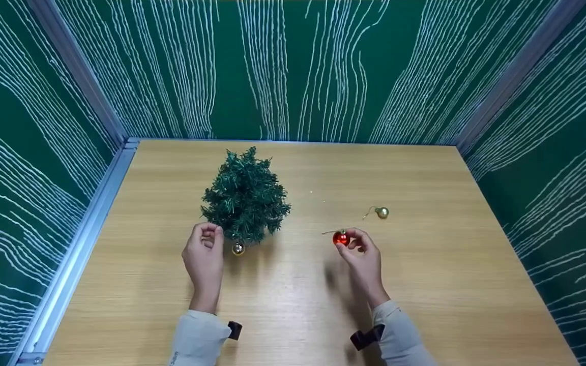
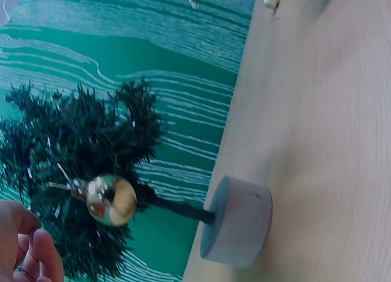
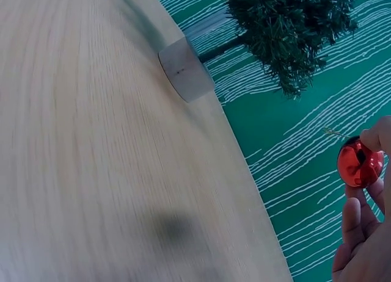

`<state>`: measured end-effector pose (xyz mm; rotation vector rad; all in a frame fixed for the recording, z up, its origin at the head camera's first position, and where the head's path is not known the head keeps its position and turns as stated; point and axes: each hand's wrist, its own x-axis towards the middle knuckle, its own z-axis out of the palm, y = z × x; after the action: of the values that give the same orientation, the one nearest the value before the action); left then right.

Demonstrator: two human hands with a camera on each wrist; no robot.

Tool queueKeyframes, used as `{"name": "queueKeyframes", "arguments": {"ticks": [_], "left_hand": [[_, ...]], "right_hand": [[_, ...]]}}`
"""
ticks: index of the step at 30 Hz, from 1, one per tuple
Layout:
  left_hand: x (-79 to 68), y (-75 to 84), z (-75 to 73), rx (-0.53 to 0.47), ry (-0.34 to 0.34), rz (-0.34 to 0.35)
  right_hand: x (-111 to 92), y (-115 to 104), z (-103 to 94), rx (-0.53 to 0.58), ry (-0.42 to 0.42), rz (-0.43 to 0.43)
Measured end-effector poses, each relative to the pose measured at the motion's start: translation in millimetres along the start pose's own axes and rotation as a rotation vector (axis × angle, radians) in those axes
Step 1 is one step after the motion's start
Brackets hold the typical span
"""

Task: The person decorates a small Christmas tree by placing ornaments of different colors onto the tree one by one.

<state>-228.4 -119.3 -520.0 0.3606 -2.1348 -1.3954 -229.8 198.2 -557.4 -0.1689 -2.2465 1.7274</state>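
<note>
A small green artificial Christmas tree (image 1: pixel 244 195) stands on a round, pale base (image 2: pixel 238 224). A shiny gold bauble (image 1: pixel 238 248) hangs low on its front side. My left hand (image 1: pixel 205 254) is at the tree's lower left edge, fingers curled and thumb close to the index finger; I cannot tell whether it pinches a branch tip. To the right of the tree, my right hand (image 1: pixel 365 259) pinches a shiny red bauble (image 1: pixel 341 238) between thumb and fingers, above the table. The bauble's thin gold hanging loop (image 3: pixel 335 132) sticks out toward the tree.
Another gold bauble (image 1: pixel 382 212) with a string loop lies on the wooden table (image 1: pixel 293 315), beyond my right hand. Green walls (image 1: pixel 313 71) with white wavy lines enclose the table at the back and sides. A metal rail (image 1: pixel 77 249) runs along the left edge.
</note>
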Motion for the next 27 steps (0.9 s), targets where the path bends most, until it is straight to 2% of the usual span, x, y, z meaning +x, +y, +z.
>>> {"name": "queueKeyframes", "arguments": {"ticks": [9,17,20,27], "left_hand": [[-8.7,18.1,4.1,-0.026,-0.045,0.083],[-12.8,27.8,6.5,-0.018,-0.049,0.125],[-14.9,30.9,8.8,-0.018,-0.054,0.147],[-20.7,38.1,16.7,-0.037,-0.075,0.197]], "right_hand": [[-3.0,-10.6,3.2,-0.002,0.008,0.004],[-15.2,-51.2,2.1,-0.021,-0.027,-0.016],[-16.4,-51.2,4.0,-0.015,-0.029,-0.021],[-10.8,-25.7,9.4,-0.018,-0.051,-0.01]]}}
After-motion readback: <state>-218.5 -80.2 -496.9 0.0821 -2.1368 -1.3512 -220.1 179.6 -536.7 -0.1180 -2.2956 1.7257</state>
